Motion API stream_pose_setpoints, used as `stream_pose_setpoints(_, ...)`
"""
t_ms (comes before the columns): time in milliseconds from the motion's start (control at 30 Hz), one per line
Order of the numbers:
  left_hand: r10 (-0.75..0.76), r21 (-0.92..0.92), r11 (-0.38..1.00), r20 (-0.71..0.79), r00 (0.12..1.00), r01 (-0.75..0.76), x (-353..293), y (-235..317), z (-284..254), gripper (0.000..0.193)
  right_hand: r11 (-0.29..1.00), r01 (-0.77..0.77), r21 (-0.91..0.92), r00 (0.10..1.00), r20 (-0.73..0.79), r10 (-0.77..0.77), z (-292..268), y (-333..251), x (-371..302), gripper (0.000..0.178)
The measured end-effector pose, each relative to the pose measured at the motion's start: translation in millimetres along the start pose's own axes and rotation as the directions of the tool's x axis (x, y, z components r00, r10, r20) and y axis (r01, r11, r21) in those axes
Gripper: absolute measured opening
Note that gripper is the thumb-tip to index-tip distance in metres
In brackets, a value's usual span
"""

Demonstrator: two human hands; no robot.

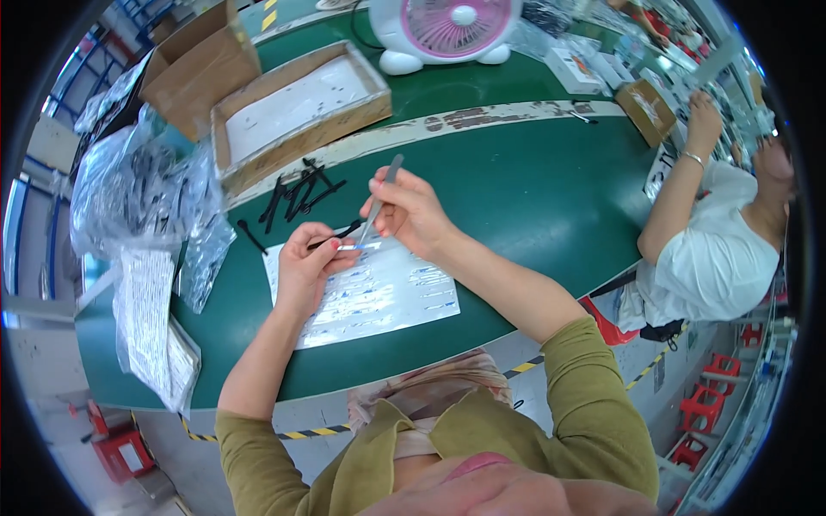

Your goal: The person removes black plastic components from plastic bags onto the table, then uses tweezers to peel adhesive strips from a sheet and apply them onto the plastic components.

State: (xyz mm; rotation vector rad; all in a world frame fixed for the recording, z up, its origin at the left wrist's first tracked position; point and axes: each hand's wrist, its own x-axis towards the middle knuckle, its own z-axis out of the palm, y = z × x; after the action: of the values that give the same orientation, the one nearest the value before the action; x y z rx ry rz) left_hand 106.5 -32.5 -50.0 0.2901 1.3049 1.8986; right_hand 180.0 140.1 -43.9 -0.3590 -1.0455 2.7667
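Observation:
Over a white sheet [374, 322] lined with rows of small shiny strips, my two hands meet. My right hand [411, 211] is closed on grey tweezers [379, 199], whose tips point down toward my left fingers. My left hand [303, 268] pinches a slim black part [349, 230] with a widened end. A small white-and-blue strip lies at the tweezer tips by the left fingertips; whether it touches the black part I cannot tell. Just beyond my left hand, several similar black parts [301, 196] lie in a loose pile on the green table [516, 198].
A shallow cardboard tray [379, 107] and an open carton [202, 73] stand at the far left. Clear plastic bags [138, 185] crowd the left edge. A pink-and-white fan [413, 62] stands at the back. A co-worker in white [714, 232] sits at the right, near a small box [645, 113].

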Motion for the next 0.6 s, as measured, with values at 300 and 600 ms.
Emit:
stream_pose_setpoints(300, -0.017, 0.038, 0.999, 0.093, 0.996, 0.013, 2, 8, 4, 0.014, 0.987, 0.148, -0.068, 0.988, -0.028, -0.15, -1, -8, 3, 0.013)
stream_pose_setpoints(600, 0.057, 0.088, 0.993, 0.183, 0.981, -0.074, -4, 9, 3, 0.012, 0.986, 0.156, -0.053, 0.987, 0.035, -0.155, 11, -14, -6, 0.011)
